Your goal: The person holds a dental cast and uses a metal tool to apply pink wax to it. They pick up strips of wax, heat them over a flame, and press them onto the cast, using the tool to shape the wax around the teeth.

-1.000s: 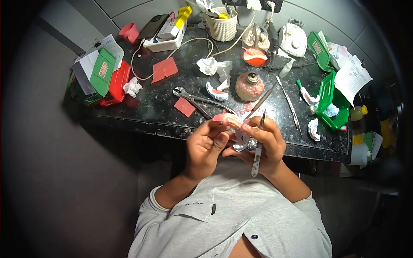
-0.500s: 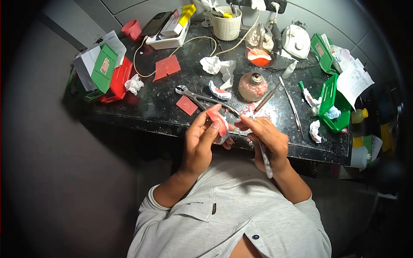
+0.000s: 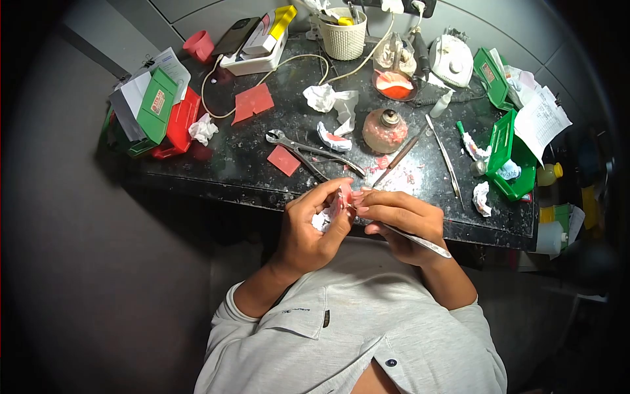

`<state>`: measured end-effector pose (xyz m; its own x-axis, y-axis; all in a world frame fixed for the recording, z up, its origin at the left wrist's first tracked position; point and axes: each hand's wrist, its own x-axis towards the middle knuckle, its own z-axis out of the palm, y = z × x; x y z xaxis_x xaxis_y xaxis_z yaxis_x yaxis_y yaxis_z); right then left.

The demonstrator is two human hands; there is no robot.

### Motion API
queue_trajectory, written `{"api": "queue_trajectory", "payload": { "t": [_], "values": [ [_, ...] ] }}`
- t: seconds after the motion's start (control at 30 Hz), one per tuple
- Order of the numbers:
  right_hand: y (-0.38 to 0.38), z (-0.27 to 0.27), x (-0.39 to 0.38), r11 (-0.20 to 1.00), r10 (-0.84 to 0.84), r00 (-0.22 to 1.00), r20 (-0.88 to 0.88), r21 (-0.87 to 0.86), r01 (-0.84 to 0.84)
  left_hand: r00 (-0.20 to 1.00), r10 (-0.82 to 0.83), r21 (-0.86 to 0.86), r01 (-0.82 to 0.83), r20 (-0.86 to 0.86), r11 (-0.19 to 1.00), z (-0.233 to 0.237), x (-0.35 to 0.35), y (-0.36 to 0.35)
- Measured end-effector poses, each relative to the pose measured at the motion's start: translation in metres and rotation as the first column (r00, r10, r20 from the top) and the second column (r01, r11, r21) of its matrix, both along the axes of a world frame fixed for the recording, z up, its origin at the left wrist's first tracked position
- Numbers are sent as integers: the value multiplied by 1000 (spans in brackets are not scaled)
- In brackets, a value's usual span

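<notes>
My left hand (image 3: 303,230) is wrapped round a white plaster dental cast (image 3: 321,220) with pink wax (image 3: 340,199) on it, just off the bench's front edge. My right hand (image 3: 413,220) grips a slim metal wax spatula (image 3: 430,245), its handle sticking out to the lower right. The fingertips of that hand meet the wax, and the spatula's working tip is hidden among them. Beyond the hands lie metal pliers (image 3: 312,152), another plaster cast with pink wax (image 3: 335,138) and a small pink wax sheet (image 3: 283,161).
A glass spirit burner (image 3: 385,131) stands behind the hands, beside a brown-handled tool (image 3: 401,155) and wax scraps. To the right are a long metal instrument (image 3: 446,157) and an open green box (image 3: 515,161). A larger wax sheet (image 3: 253,103) and crumpled paper (image 3: 321,98) lie farther back.
The cast has turned in my left hand, so its white plaster shows beside the palm. My right hand has moved closer, and the spatula's handle has swung from pointing down to pointing rightward.
</notes>
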<state>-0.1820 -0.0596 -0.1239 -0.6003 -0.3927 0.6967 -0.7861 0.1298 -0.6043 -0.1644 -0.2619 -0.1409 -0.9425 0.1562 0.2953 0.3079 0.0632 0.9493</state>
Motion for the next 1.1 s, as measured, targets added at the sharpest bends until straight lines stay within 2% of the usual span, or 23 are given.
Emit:
{"api": "queue_trajectory", "payload": {
  "t": [0.13, 0.2, 0.3, 0.47, 0.57, 0.67, 1.1],
  "values": [
    [4, 5, 2, 1000, 14, 1000, 28, 27, -15, 1000, 14, -25, -14, 0, 1000, -1, -1, 1],
    [3, 9, 3, 999, -30, 997, 67, 16, 29, 1000, 18, -39, -18, 9, 999, 0, -1, 0],
    [5, 7, 1, 1000, -27, 998, 58, 14, 27, 999, -43, -91, 43, 4, 995, 0, 0, -4],
    [3, 3, -2, 1000, -5, 999, 37, 28, 4, 987, -131, 12, 131, 96, 991, 3, -1, -7],
    [4, 3, -1, 999, 24, 999, 36, 21, -24, 992, -57, 44, 53, 112, 998, 5, 1, -2],
    [4, 3, -2, 1000, 19, 999, 44, 21, -20, 992, -76, 83, 68, 97, 994, 3, 1, -3],
    [2, 1, -1, 999, 6, 999, 34, 32, -7, 993, -78, 73, 72, 89, 995, 3, 2, -4]
  ]
}}
